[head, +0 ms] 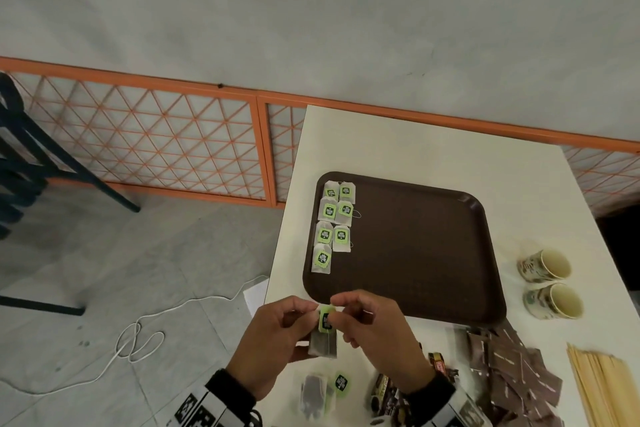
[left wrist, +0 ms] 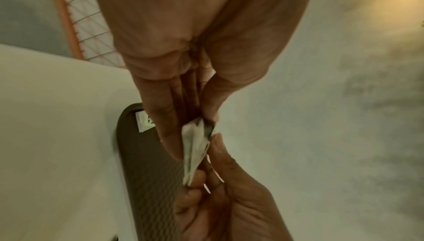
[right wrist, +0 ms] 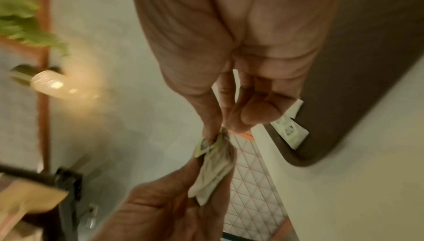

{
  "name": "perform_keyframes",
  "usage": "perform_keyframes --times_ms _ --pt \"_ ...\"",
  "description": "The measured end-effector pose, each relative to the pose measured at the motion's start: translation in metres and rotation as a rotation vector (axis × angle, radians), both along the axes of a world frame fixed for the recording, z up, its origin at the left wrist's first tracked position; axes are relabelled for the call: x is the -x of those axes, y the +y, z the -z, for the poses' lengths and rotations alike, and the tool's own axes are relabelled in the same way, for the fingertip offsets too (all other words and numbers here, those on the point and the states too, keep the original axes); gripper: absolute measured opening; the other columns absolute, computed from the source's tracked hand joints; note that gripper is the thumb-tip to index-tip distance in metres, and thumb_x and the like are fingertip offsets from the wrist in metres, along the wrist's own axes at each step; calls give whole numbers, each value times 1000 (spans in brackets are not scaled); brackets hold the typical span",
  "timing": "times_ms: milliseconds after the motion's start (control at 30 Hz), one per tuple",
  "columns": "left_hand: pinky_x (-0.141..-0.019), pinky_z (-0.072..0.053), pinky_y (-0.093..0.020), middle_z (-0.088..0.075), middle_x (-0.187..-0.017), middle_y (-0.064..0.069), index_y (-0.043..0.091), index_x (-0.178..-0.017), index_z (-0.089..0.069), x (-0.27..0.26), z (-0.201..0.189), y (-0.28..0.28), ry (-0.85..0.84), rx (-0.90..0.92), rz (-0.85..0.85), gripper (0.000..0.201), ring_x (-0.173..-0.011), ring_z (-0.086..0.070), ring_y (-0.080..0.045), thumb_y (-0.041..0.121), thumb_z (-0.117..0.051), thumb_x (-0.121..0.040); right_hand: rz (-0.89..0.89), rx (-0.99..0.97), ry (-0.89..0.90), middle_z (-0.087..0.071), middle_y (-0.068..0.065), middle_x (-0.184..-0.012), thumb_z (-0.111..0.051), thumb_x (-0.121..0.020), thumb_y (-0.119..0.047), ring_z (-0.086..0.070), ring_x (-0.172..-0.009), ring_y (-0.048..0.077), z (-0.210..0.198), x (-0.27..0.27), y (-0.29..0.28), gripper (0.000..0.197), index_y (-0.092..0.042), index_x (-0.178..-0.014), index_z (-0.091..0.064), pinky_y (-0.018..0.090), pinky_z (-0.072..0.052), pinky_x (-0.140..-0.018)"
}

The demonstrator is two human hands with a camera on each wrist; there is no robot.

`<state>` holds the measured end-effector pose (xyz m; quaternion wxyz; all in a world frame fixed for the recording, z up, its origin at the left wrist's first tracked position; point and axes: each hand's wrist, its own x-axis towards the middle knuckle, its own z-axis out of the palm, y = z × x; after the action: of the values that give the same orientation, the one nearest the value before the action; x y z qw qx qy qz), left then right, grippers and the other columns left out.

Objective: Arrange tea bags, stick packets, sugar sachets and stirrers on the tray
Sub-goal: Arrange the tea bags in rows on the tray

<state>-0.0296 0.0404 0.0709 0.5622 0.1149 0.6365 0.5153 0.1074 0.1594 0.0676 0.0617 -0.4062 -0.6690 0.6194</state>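
Note:
Both hands hold one tea bag [head: 325,336] with a green tag just above the near left corner of the brown tray [head: 415,253]. My left hand [head: 308,315] grips the paper bag [left wrist: 195,150] from the left. My right hand [head: 337,308] pinches the green tag [right wrist: 207,147] at the top, with the bag [right wrist: 213,172] hanging below it. Several tea bags [head: 325,211] lie in two columns along the tray's left side. The rest of the tray floor is bare.
Two paper cups [head: 545,265] lie on their sides right of the tray. Wooden stirrers [head: 602,388], brown sachets [head: 512,367], stick packets [head: 388,392] and loose tea bags [head: 318,392] lie on the near table. The table's left edge is beside my left hand.

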Motion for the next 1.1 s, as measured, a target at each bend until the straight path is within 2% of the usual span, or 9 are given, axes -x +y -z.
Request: perform_keyframes --times_ms 133,267,467,600,767,900,967,1033,1100 --pt "-74 -61 -39 -74 -94 -17 2 -99 -70 -3 15 2 -103 84 -85 15 -86 -74 -30 11 -58 -96 11 46 -60 -73 1 -76 -67 -92 -17 -61 -59 7 14 4 -2 7 -19 -91 -73 22 -50 -55" --pt "-78 -62 -42 -74 -97 -8 10 -99 -69 4 30 5 -41 155 -99 16 -90 -74 -25 24 -62 -94 -7 -19 -136 -69 -3 -74 -62 -95 -16 -58 -57 0 34 17 18 9 -16 -92 -71 15 -45 -54" --pt "-73 -58 -27 -74 -95 2 19 -96 -70 32 46 -16 171 187 154 15 -88 -72 -14 31 -62 -93 121 -199 -275 -65 -1 -65 -65 -93 -17 -54 -56 4 80 45 91 10 -14 -88 -73 16 -44 -57" --pt "-79 -58 -29 -74 -90 4 23 -91 -70 43 58 -31 312 220 230 13 -83 -71 -9 34 -63 -92 158 -217 -331 -66 -9 -62 -69 -89 -19 -57 -51 0 103 60 102 7 -18 -84 -74 10 -43 -52" --pt "-78 -55 -25 -74 -87 3 24 -91 -69 40 67 -36 345 216 311 13 -84 -70 -11 36 -63 -92 242 -242 -361 -73 -2 -79 -70 -89 -22 -62 -55 2 113 64 95 6 -18 -85 -71 21 -54 -63" --pt "-72 -53 -17 -73 -86 4 26 -90 -68 34 69 -36 377 213 330 12 -83 -69 -8 36 -62 -92 294 -278 -349 -71 -5 -84 -71 -88 -27 -68 -75 13 116 64 92 9 -22 -84 -66 35 -59 -78" --pt "-70 -53 -16 -73 -85 5 26 -89 -69 31 68 -38 387 207 325 11 -82 -69 -7 34 -63 -92 338 -300 -326 -69 -6 -84 -72 -86 -32 -68 -79 15 115 62 88 14 -22 -86 -63 39 -59 -79" --pt "-69 -52 -16 -73 -85 6 27 -89 -69 28 67 -40 388 212 316 11 -81 -69 -6 35 -63 -92 294 -329 -326 -66 -5 -85 -74 -85 -31 -66 -81 16 110 56 83 16 -20 -87 -62 32 -57 -75" --pt "-70 -53 -16 -74 -86 6 27 -89 -69 26 67 -42 385 225 312 12 -80 -69 -5 36 -62 -92 108 -334 -385 -64 -3 -90 -79 -79 -29 -62 -85 15 104 48 78 22 -19 -89 -61 23 -50 -71"
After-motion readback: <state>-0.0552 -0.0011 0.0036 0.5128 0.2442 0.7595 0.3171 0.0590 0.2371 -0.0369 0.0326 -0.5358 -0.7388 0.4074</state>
